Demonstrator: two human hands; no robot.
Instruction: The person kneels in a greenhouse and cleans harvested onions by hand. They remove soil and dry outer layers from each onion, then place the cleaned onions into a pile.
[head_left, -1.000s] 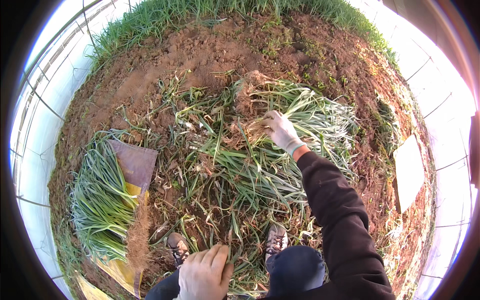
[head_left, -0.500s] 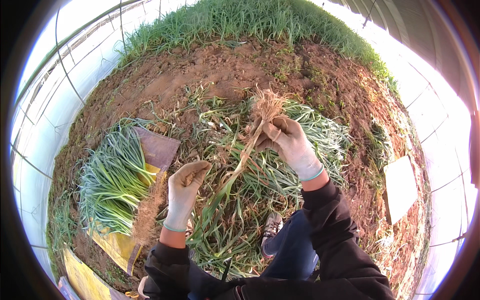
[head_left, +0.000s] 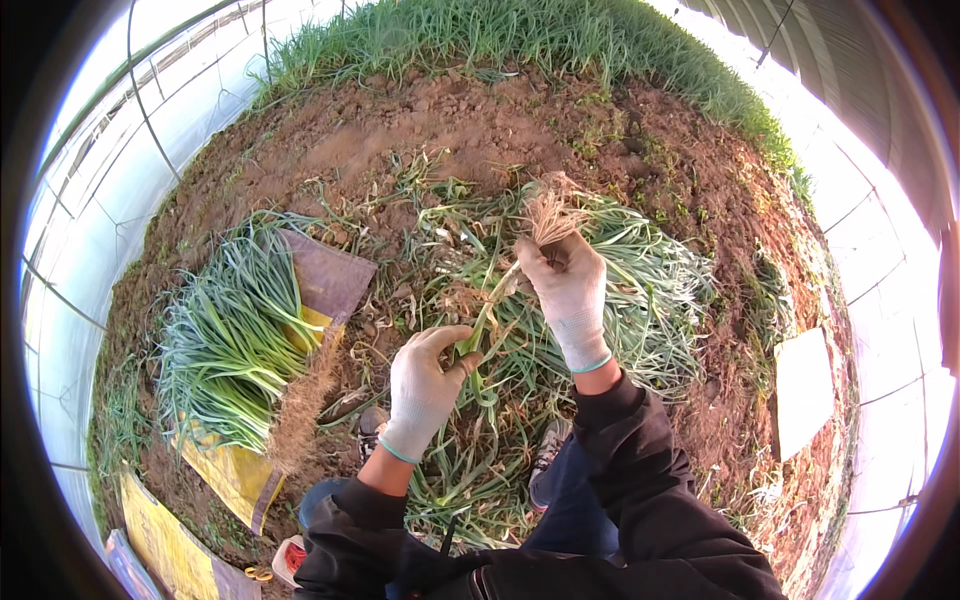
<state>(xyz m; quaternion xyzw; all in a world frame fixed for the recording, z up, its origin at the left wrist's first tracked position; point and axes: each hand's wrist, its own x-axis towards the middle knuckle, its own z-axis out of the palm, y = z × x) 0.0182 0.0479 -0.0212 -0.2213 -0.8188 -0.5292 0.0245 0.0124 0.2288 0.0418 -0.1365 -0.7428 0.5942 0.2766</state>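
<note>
Brown soil (head_left: 400,140) inside a plastic-walled tunnel carries a loose heap of pulled leeks (head_left: 640,270), ringed by grass (head_left: 500,30) beyond. Above that heap, the right hand (head_left: 568,292), gloved white, has its grip closed around a leek (head_left: 505,290) just below the pale roots. The left hand (head_left: 425,385), nearer the person than the heap, pinches the same leek's green leaves. Left of the heap, a tidy bundle (head_left: 235,340) lies on a yellow sack (head_left: 235,470).

Your right hand (head_left: 568,290) grips a green onion (head_left: 520,255) near its roots; your left hand (head_left: 425,385) pinches its leaves lower down.
</note>
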